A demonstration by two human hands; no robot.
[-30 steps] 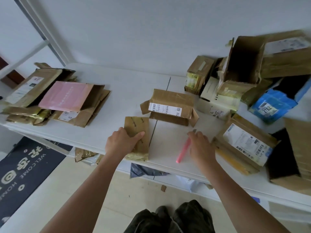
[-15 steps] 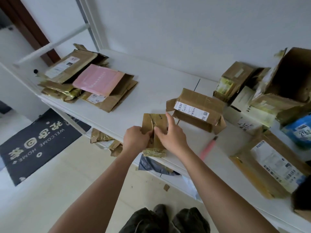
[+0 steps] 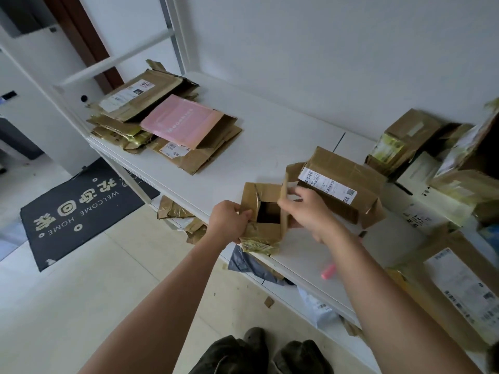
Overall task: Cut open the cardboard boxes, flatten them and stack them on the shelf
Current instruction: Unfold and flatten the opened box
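A small brown cardboard box [image 3: 266,230] sits at the front edge of the white shelf [image 3: 243,147], its top open and dark inside. My left hand [image 3: 229,220] grips its left side. My right hand [image 3: 307,209] holds its right flap, which stands upright. A pink cutter [image 3: 328,271] lies on the shelf under my right forearm, partly hidden. Behind the small box lies a taped brown box [image 3: 348,184] with a white label. A stack of flattened boxes [image 3: 167,130], one pink sheet on top, lies at the shelf's left end.
Several unopened boxes [image 3: 405,141] crowd the right side of the shelf, and a large labelled box [image 3: 459,287] lies near the front right. Cardboard scraps [image 3: 175,211] and a grey bag [image 3: 251,265] lie on the lower shelf. A dark doormat [image 3: 78,206] covers the floor at left.
My right hand left the pink cutter and joined the left hand on the small box. The box, flat a second ago, now stands open with one flap raised.
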